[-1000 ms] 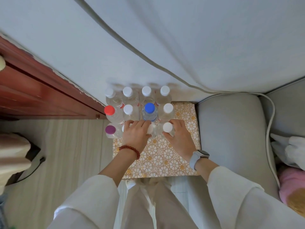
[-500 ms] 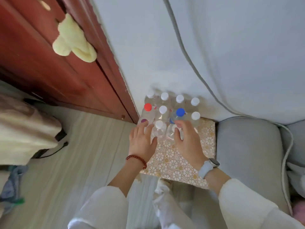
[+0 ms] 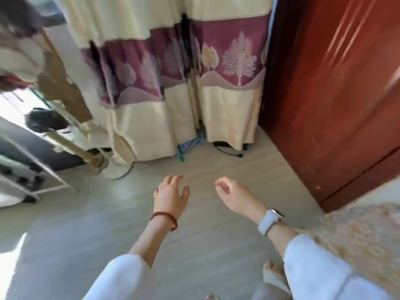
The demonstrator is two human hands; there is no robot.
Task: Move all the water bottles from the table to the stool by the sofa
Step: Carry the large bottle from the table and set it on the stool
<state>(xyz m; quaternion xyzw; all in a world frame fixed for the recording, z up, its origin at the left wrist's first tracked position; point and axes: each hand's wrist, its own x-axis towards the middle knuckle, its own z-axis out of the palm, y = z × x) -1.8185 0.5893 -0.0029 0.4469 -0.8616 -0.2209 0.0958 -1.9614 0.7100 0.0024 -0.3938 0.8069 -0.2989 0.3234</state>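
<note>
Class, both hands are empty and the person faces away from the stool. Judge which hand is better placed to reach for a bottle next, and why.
Probably the left hand: its fingers are spread open, while the right hand is loosely curled. No bottles are in view, so this is tentative.

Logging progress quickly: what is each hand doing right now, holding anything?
Left hand, with the red bead bracelet: open, fingers spread, holding nothing.
Right hand, with the white-strapped watch: empty, fingers loosely curled.

patterned stool (image 3: 365,234) corner, blurred, lower right
</note>
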